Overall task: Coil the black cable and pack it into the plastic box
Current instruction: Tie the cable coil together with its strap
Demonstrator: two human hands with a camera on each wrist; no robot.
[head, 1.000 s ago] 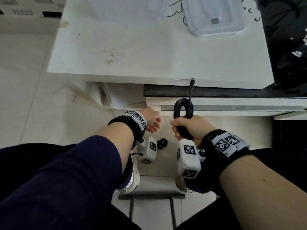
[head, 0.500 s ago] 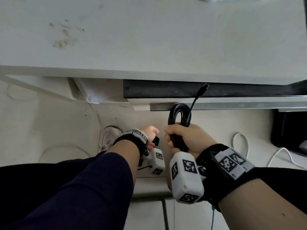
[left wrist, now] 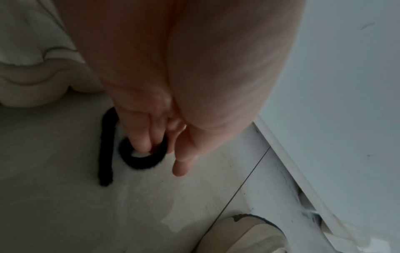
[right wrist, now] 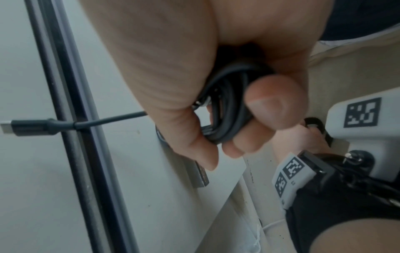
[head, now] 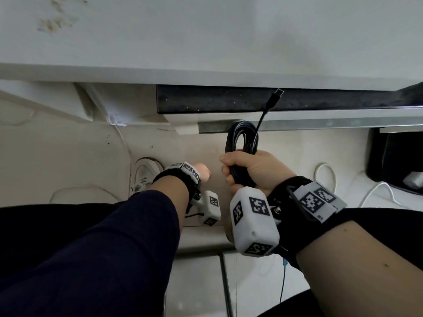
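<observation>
The black cable (head: 242, 138) is wound into a tight coil, and my right hand (head: 249, 170) grips its lower half in front of the table edge. Its free end with the plug (head: 278, 93) sticks up to the right. The right wrist view shows fingers and thumb wrapped round the cable (right wrist: 225, 109), with the plug (right wrist: 28, 127) pointing left. My left hand (head: 202, 173) is down near the floor. In the left wrist view its fingertips (left wrist: 142, 145) touch the looped end of a black strap (left wrist: 140, 160) lying on the floor, thumb held apart. The plastic box is out of view.
The white table top (head: 206, 42) fills the upper part, with a dark rail (head: 229, 101) under its edge. A light shoe (head: 144, 172) stands on the floor left of my left hand. White cords (head: 325, 177) and a dark object (head: 398, 156) lie at right.
My head has dropped closer to the table edge and the box has left the view. The left hand has gone down to the black strap on the floor. The right hand keeps the coil.
</observation>
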